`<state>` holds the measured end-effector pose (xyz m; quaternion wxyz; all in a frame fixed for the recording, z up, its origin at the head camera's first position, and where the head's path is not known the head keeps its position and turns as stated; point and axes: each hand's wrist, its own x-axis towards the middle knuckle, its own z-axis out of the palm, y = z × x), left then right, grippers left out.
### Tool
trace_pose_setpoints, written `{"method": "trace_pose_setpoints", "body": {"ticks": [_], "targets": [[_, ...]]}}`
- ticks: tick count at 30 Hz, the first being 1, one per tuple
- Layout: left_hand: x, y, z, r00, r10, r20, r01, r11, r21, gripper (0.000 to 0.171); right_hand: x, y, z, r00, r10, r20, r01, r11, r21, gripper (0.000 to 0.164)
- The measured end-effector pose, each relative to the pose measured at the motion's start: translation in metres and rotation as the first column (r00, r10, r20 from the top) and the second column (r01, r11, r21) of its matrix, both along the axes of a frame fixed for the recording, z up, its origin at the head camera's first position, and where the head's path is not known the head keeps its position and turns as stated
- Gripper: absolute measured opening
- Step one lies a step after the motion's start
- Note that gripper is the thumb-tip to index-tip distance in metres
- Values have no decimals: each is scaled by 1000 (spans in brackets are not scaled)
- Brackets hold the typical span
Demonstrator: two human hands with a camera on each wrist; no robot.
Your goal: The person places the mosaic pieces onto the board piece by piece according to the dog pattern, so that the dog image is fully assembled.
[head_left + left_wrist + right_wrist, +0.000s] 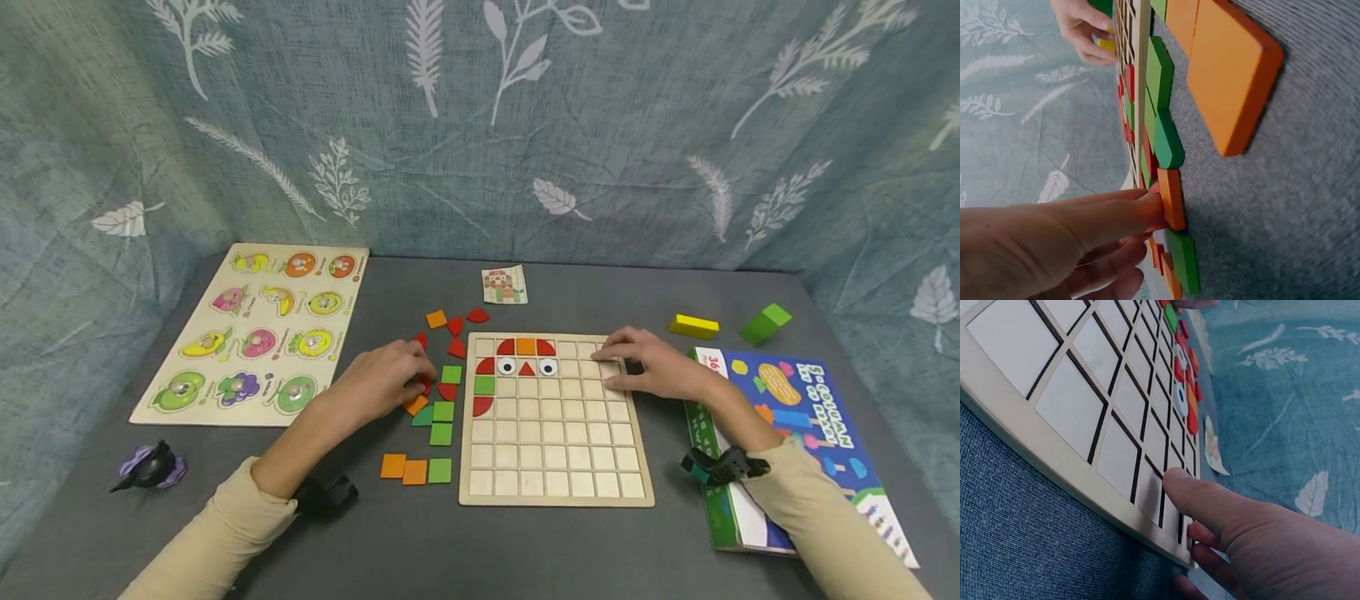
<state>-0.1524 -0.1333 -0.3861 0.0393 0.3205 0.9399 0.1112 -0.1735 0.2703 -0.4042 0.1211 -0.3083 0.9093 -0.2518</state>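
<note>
A wooden grid board [555, 483] lies on the table, with red, orange and green pieces and two eye pieces [548, 367] in its upper left cells. My left hand [386, 375] is over the loose pieces left of the board. Its thumb and finger pinch a red piece [1157, 215] among them, mostly hidden by the fingers. Close by lie an orange square [1173, 199] and a dark green rounded piece [1168, 140]. At the board's upper right corner my right hand [648, 362] rests with its fingers spread, thumb on the edge, holding nothing.
A fruit puzzle board [255, 312] lies at the left, with a black and purple object [153, 467] below it. A small picture card [505, 285] sits behind the grid. Yellow [694, 326] and green blocks [765, 325] stand beyond a colourful box [806, 450] at the right.
</note>
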Motion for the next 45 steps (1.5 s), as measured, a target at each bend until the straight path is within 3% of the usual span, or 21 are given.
{"method": "trace_pose_setpoints", "body": {"ticks": [3, 7, 11, 18, 26, 37, 45], "targets": [[0, 0, 0, 1000, 3, -24, -2, 1000, 30, 8, 0, 0, 0, 1000, -6, 7, 6, 1000, 4, 40], [0, 10, 1, 999, 24, -45, -17, 991, 132, 6, 1, -1, 0, 1000, -10, 6, 10, 1000, 8, 40], [0, 35, 4, 998, 51, 27, -55, 975, 215, 11, 1, 0, 1, 1000, -13, 6, 13, 1000, 3, 40], [-1, 76, 7, 982, 43, 183, -84, 971, 225, 13, 2, 0, 1, 1000, 10, 1, -10, 1000, -14, 39], [-6, 103, -2, 979, -55, 198, 5, 969, 246, 24, 0, -1, 2, 1000, -1, 8, 1, 1000, -1, 40], [-13, 128, -3, 969, -127, 212, 81, 973, 215, 16, -1, -2, 0, 1000, -6, 14, 6, 1000, 4, 39], [-15, 134, -4, 967, -242, 82, 229, 964, 136, 16, -1, 0, -1, 1000, -9, 10, 9, 1000, -1, 39]]}}
